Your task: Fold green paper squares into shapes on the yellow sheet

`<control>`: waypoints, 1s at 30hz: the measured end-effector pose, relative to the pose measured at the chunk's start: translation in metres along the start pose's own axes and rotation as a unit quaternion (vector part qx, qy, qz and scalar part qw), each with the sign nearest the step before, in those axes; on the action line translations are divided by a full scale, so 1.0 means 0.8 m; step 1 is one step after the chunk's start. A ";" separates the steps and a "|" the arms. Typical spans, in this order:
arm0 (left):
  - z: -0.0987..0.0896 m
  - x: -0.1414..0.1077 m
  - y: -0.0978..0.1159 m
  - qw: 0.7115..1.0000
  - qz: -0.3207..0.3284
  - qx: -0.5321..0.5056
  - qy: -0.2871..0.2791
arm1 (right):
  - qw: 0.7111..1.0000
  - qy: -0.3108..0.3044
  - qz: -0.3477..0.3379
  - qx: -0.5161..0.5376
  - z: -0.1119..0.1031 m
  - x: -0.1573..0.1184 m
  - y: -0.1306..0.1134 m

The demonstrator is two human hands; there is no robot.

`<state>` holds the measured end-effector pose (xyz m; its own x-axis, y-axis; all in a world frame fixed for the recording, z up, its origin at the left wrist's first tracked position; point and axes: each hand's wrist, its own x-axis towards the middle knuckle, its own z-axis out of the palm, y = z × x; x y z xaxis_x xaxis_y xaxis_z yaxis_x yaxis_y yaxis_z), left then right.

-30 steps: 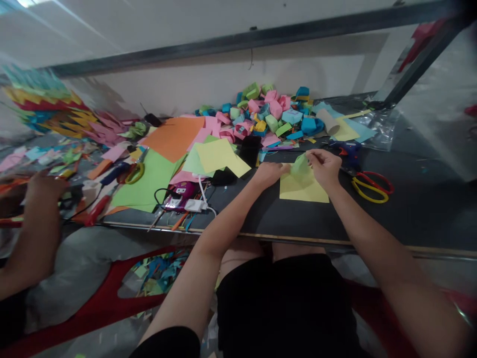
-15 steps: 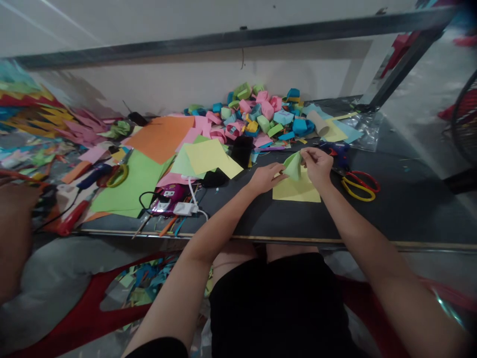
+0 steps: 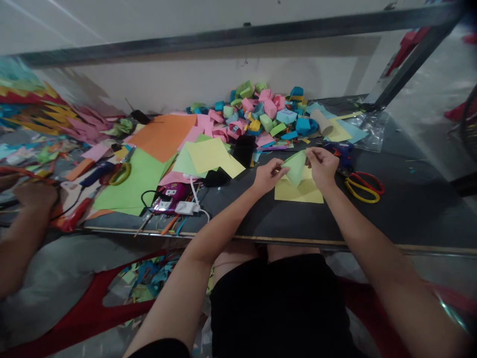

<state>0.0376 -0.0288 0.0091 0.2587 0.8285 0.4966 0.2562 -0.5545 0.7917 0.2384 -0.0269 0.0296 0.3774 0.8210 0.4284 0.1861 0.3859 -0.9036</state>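
Between my two hands is a light green sheet of paper [image 3: 296,169], folded into a pointed, roughly triangular shape. My left hand [image 3: 269,175] pinches its left corner between thumb and fingers. At the upper right corner my right hand [image 3: 323,165] grips it the same way. Beneath the green paper, a yellow sheet [image 3: 298,193] lies flat on the dark tabletop [image 3: 257,216]. Scissors with red and yellow handles [image 3: 363,188] rest just right of my right hand, near a dark blue tool [image 3: 343,155] partly hidden behind that hand.
A heap of folded colored paper pieces [image 3: 266,112] lies against the wall. Leftward are yellow paper [image 3: 210,155], orange paper [image 3: 164,135], green sheets [image 3: 128,186], a purple power strip [image 3: 173,196] and more scissors [image 3: 119,174]. A co-worker's hand [image 3: 37,194] is at far left.
The green paper has been turned and spread wider, its point now facing down toward me. My left hand has closed more on its corner. The co-worker's hand has moved right.
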 end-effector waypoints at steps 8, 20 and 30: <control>0.001 0.011 -0.004 0.979 -0.100 -0.165 0.067 | 0.998 -0.028 0.033 0.038 0.000 0.004 -0.002; -0.002 0.016 -0.023 0.947 -0.179 -0.262 0.055 | 0.995 -0.031 0.055 0.082 0.001 0.003 0.002; -0.007 0.021 -0.002 0.879 -0.236 -0.402 0.101 | 0.985 -0.060 0.082 0.141 0.002 0.001 -0.009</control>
<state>0.0361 -0.0138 0.0179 0.1083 0.9935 0.0340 -0.4708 0.0211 0.8820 0.2359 -0.0284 0.0363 0.2691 0.9194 0.2870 -0.1349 0.3310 -0.9339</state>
